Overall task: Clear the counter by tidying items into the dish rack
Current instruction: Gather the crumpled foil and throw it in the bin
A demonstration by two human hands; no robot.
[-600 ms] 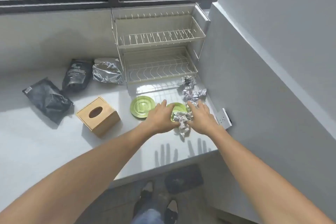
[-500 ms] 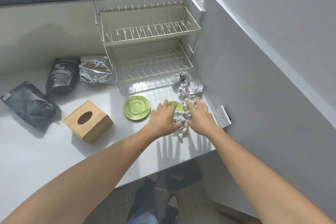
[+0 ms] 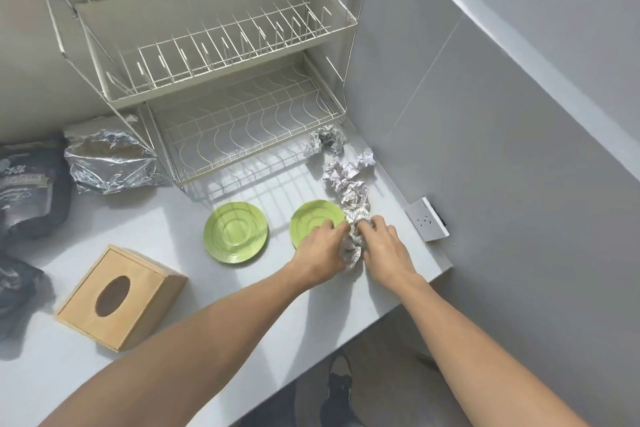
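A two-tier wire dish rack stands empty at the back of the white counter. Two green plates lie in front of it: the left plate in the open, the right plate partly under my left hand. A strip of crumpled foil runs from the rack's right foot toward me. My left hand and my right hand press together around its near end, fingers curled on the foil.
A wooden tissue box sits at front left. A silver foil pouch and black bags lie at the left. A wall socket and grey wall close the right side. The counter's front edge is near my forearms.
My two hands have closed in from flat and spread to curled around the near end of the foil, bunching it. The camera has tilted down and closer.
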